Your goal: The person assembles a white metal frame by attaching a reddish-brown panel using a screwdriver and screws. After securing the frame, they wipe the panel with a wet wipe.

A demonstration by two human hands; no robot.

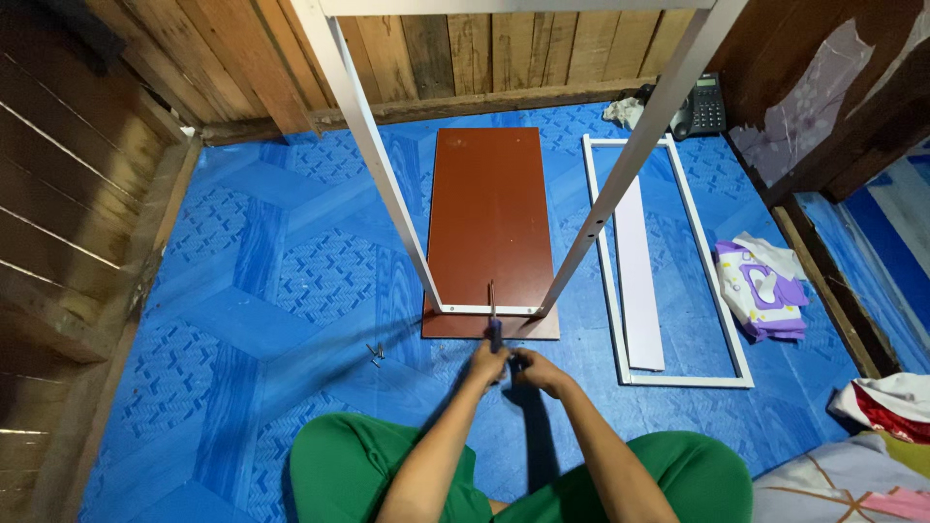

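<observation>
A reddish-brown board (489,208) lies flat on the blue patterned floor (281,281). A white metal frame (383,174) stands upright on the board's near end. My left hand (487,361) grips the blue handle of a screwdriver (493,315), whose shaft points up at the frame's bottom bar. My right hand (536,369) is closed right beside it, touching the left hand near the handle's lower end. Whether it holds anything is not visible. A few loose screws (375,353) lie on the floor to the left.
A second white frame (722,281) lies flat at right with a white slat (639,281) inside it. A dark desk telephone (699,107), folded cloths (765,289) and bedding (852,475) are at right. Wooden walls stand at left and back. My green-clad knees (339,465) are at the bottom.
</observation>
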